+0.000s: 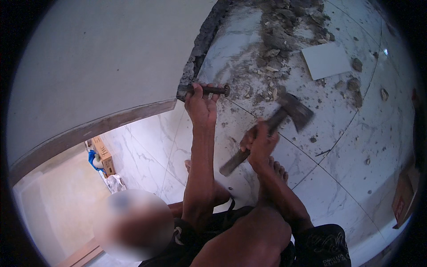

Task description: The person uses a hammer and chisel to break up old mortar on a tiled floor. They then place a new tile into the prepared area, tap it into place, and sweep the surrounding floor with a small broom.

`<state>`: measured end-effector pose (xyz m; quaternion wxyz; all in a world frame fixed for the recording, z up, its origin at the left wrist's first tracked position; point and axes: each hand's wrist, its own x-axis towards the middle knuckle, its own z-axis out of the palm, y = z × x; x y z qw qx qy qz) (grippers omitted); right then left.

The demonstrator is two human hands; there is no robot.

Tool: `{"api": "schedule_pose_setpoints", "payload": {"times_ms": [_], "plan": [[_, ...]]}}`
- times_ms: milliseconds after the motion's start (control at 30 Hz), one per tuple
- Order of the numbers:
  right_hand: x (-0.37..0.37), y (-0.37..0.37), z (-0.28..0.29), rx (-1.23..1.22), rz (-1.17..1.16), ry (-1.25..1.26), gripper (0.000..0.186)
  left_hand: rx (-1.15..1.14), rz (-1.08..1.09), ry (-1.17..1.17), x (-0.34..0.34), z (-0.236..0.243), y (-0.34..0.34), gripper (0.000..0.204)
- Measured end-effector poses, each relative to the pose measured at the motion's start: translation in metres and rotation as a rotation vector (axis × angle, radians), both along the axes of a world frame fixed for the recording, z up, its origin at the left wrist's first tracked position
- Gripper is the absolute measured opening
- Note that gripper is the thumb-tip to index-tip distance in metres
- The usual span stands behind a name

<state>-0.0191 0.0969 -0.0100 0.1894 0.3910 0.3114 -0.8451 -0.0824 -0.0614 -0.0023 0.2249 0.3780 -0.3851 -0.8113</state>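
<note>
My left hand (pixel 202 103) is closed around a dark metal chisel (pixel 215 90), whose battered end points right. The chisel's other end meets the rough, broken strip (pixel 198 55) along the bottom of the wall (pixel 106 53), near its corner. My right hand (pixel 263 144) grips the handle of a hatchet (pixel 297 112) with a broad dark head, slightly blurred. The hatchet is raised over the tiled floor, to the right of the chisel and apart from it. The fingers of my left hand partly cover the chisel's shaft.
Rubble and dust (pixel 284 35) cover the marbled floor tiles (pixel 307 178) ahead. A white tile piece (pixel 327 60) lies among the chunks. A cardboard box (pixel 103 155) stands beyond the wall's corner; another carton (pixel 402 198) is at the right. A blurred person's head shows at lower left.
</note>
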Motion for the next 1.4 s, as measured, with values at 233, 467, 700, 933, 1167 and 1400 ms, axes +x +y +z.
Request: {"api": "schedule_pose_setpoints", "payload": {"times_ms": [233, 467, 700, 933, 1167, 1400], "plan": [[0.001, -0.019, -0.005, 0.141, 0.593, 0.204, 0.020, 0.032, 0.013, -0.017, -0.002, -0.001, -0.001, 0.017], [0.001, -0.011, 0.012, -0.034, -0.200, -0.102, 0.025, 0.063, 0.010, -0.019, 0.002, 0.001, -0.008, 0.013], [0.001, -0.009, 0.015, 0.000, 0.249, 0.057, 0.020, 0.068, -0.009, -0.021, 0.001, 0.002, -0.010, 0.013], [0.028, -0.040, -0.055, 0.445, 0.510, 0.556, 0.037, 0.076, -0.021, -0.074, -0.005, 0.002, -0.001, 0.015], [0.012, -0.014, 0.011, -0.165, -0.002, 0.144, 0.017, 0.091, -0.022, -0.044, 0.007, 0.010, -0.018, 0.014], [0.008, -0.025, -0.009, 0.317, 0.520, 0.342, 0.023, 0.075, -0.043, -0.055, 0.004, 0.009, -0.021, 0.012]]}}
